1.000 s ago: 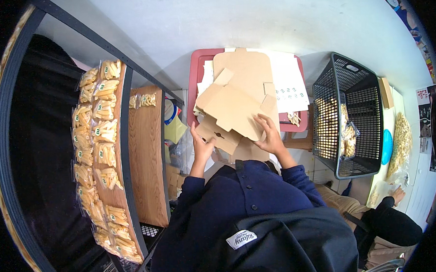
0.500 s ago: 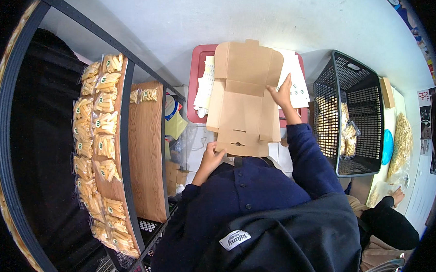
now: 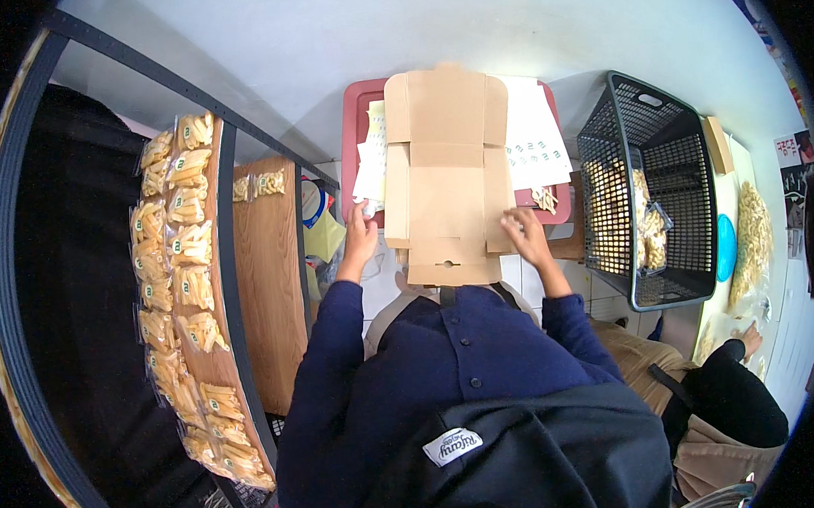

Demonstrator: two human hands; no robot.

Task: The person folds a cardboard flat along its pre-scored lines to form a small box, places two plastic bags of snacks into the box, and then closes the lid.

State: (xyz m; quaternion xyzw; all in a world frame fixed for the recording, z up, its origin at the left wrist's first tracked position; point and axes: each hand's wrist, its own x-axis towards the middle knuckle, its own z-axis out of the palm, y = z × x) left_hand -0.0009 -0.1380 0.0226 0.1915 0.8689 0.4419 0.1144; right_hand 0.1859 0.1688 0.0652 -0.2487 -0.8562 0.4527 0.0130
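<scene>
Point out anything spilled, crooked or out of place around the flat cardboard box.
A few loose snack pieces lie bare on the red tray, right of the cardboard box, outside any bag. Otherwise nothing stands out: the box lies flat and square between the left hand and right hand.

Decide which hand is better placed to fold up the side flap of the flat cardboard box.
Right, probably: the right hand rests on the cardboard box flap edge; the left hand sits beside it.

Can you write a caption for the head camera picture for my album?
Two hands, left hand and right hand, hold a flat cardboard box over a red tray.
</scene>
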